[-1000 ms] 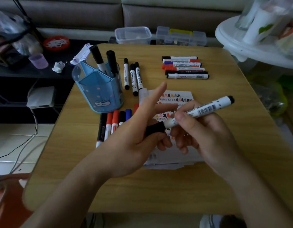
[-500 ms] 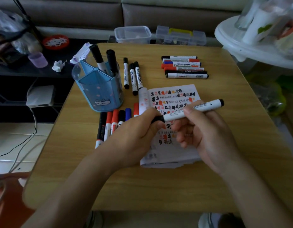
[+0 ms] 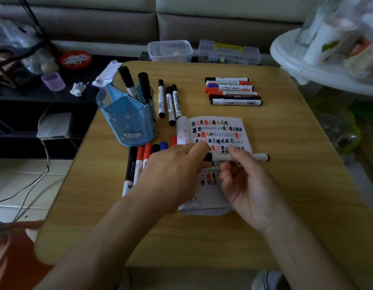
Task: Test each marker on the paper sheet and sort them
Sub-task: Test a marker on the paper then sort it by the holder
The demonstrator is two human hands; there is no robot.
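Holding whiteboard marker (image 3: 257, 157) above paper sheet (image 3: 219, 130): left grip (image 3: 173, 174) pinching cap, right grip (image 3: 244, 185) curled round barrel. Left of grips, marker row (image 3: 137, 162) on desk (image 3: 296, 185). Beyond, pen holder (image 3: 127, 120) containing two black-capped markers (image 3: 127, 79).

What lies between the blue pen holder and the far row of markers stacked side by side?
Three black-capped markers lie side by side there, as the head view shows.

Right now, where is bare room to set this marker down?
Bare wood right of the paper sheet, this side of the far marker stack, and along the near table edge. Crowded left: pen holder, marker row. Left hand and right hand grip the marker over the sheet.
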